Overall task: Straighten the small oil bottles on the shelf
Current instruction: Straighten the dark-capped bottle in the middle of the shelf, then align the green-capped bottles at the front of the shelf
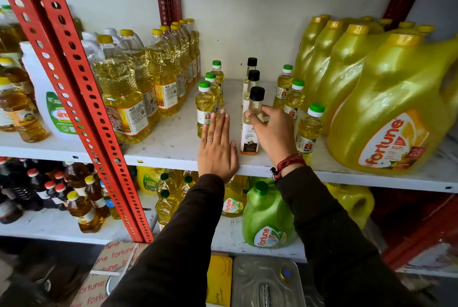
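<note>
Small oil bottles stand in three rows on the white shelf (173,143). The left row has three green-capped yellow bottles, the front one (204,104) touching my left hand. The middle row has three black-capped coconut oil bottles. My right hand (273,133) grips the neck of the front coconut oil bottle (250,138). The right row has three green-capped bottles, the nearest (309,128) just right of my right wrist. My left hand (218,148) lies flat on the shelf, fingers together, holding nothing.
Tall clear oil bottles (124,93) crowd the shelf's left side. Big yellow jugs (391,113) fill the right. A red slotted upright (74,78) crosses at left. The lower shelf holds a green jug (266,217) and more bottles. Cartons sit on the floor.
</note>
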Tool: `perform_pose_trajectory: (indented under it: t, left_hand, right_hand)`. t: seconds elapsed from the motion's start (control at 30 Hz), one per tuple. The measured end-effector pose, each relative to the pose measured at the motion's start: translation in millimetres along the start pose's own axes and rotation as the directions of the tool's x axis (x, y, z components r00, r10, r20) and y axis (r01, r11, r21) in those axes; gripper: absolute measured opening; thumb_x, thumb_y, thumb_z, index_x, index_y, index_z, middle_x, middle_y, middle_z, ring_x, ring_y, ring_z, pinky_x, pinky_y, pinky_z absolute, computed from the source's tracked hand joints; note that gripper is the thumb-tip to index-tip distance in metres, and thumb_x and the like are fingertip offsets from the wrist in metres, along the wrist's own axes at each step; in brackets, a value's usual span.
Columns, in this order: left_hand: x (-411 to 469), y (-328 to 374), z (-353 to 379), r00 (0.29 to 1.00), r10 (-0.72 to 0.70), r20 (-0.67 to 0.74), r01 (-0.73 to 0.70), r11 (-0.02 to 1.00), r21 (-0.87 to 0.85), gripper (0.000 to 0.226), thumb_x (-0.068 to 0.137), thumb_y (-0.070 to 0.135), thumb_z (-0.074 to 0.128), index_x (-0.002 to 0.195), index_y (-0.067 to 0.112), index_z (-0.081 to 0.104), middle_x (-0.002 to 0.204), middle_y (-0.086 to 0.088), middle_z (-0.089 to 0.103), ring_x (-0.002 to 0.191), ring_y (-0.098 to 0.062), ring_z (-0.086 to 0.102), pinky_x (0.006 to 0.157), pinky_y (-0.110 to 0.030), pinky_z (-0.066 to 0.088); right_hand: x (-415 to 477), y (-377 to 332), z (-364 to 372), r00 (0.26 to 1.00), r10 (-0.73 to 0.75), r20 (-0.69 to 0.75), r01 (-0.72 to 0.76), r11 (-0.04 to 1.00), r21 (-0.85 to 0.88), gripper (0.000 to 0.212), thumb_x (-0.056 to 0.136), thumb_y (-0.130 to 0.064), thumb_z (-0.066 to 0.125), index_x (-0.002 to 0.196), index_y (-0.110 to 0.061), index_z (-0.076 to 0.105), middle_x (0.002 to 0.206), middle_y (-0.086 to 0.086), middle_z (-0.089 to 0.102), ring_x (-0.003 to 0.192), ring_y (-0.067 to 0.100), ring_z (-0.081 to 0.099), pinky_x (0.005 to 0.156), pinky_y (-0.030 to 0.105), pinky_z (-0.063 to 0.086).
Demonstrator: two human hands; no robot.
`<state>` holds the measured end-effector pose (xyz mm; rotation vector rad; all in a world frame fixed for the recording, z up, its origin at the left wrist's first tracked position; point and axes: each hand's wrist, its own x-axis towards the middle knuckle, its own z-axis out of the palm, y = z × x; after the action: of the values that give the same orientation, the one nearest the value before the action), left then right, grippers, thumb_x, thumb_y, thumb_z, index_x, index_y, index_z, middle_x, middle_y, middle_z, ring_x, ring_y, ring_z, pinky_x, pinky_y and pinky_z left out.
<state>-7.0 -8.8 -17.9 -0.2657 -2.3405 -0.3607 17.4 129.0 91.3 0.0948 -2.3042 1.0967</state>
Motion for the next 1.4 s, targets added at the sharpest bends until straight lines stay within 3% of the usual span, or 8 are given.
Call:
perform_pose_trajectory:
  t: [0.1, 0.37, 0.77, 0.9, 1.1, 1.23, 1.4]
  left_hand:
    - [0, -1, 0, 1.000, 0.001, -0.004, -0.001, 1.000, 0.002, 0.073, 0.101, 0.035, 0.028, 0.166, 0.004, 0.017, 0.175, -0.014, 0.011, 0.162, -0.027, 0.001, 0.132, -0.038, -0.007]
    - [-1, 0, -1, 1.000, 0.001, -0.004, -0.001, 1.000, -0.005, 0.072, 0.101, 0.035, 0.027, 0.166, 0.003, 0.016, 0.175, -0.014, 0.010, 0.163, -0.027, 0.002, 0.132, -0.040, -0.004]
    - [0, 0, 0, 1.000, 0.001, -0.013, -0.001, 1.000, -0.004, 0.072, 0.102, 0.035, 0.028, 0.165, 0.003, 0.019, 0.174, -0.014, 0.014, 0.162, -0.027, 0.004, 0.132, -0.039, -0.006]
    - [3, 1, -4, 1.000, 0.002, -0.008, -0.002, 1.000, -0.004, 0.072, 0.102, 0.035, 0.028, 0.165, 0.003, 0.017, 0.174, -0.014, 0.012, 0.162, -0.027, 0.004, 0.132, -0.040, -0.005]
    - [-1, 0, 1, 1.000, 0.001, 0.020, 0.000, 1.000, -0.019, 0.072, 0.103, 0.035, 0.026, 0.166, 0.004, 0.015, 0.175, -0.013, 0.008, 0.163, -0.026, 0.001, 0.132, -0.040, -0.005]
    - [-5, -2, -8, 1.000, -0.021, -0.005, 0.020, 0.995, -0.094, 0.070, 0.104, 0.036, 0.028, 0.166, 0.005, 0.017, 0.175, -0.012, 0.009, 0.163, -0.025, 0.003, 0.132, -0.037, -0.006]
    - [-5, -38, -32, 0.997, -0.048, -0.055, 0.041, 0.992, -0.118, 0.067, 0.105, 0.034, 0.026, 0.166, 0.007, 0.018, 0.174, -0.011, 0.013, 0.162, -0.023, 0.002, 0.131, -0.035, -0.008]
  right_hand:
    - [-10, -3, -4, 1.000, -0.003, -0.020, 0.003, 1.000, -0.003, 0.030, 0.091, -0.041, 0.064, 0.101, -0.015, 0.076, 0.090, 0.007, 0.076, 0.083, 0.023, 0.067, 0.073, 0.033, 0.054]
    - [-22, -6, -11, 1.000, -0.006, -0.030, 0.005, 1.000, -0.028, 0.031, 0.089, -0.043, 0.065, 0.100, -0.016, 0.076, 0.093, 0.006, 0.076, 0.086, 0.022, 0.068, 0.076, 0.036, 0.057]
    - [-26, -7, -12, 0.998, 0.006, -0.063, -0.009, 0.999, -0.038, 0.039, 0.083, -0.054, 0.063, 0.094, -0.018, 0.076, 0.085, 0.000, 0.076, 0.077, 0.018, 0.068, 0.069, 0.038, 0.058]
    - [-27, -11, -14, 0.998, 0.016, -0.065, -0.019, 0.999, -0.045, 0.048, 0.080, -0.060, 0.063, 0.102, -0.018, 0.074, 0.092, -0.001, 0.076, 0.077, 0.017, 0.070, 0.070, 0.037, 0.060]
    - [-34, -6, -16, 1.000, 0.022, -0.016, -0.023, 0.999, -0.043, 0.065, 0.080, -0.064, 0.065, 0.124, -0.017, 0.064, 0.121, 0.001, 0.071, 0.112, 0.019, 0.066, 0.089, 0.040, 0.059]
    - [-32, -17, -28, 0.998, 0.024, -0.055, -0.021, 0.999, 0.045, 0.068, 0.084, -0.065, 0.061, 0.133, -0.018, 0.058, 0.135, 0.001, 0.064, 0.121, 0.020, 0.062, 0.097, 0.043, 0.055]
    - [-13, -51, -43, 0.984, -0.042, -0.171, 0.063, 0.991, 0.119, 0.064, 0.084, -0.061, 0.062, 0.133, -0.019, 0.059, 0.136, 0.000, 0.063, 0.125, 0.016, 0.060, 0.103, 0.042, 0.052]
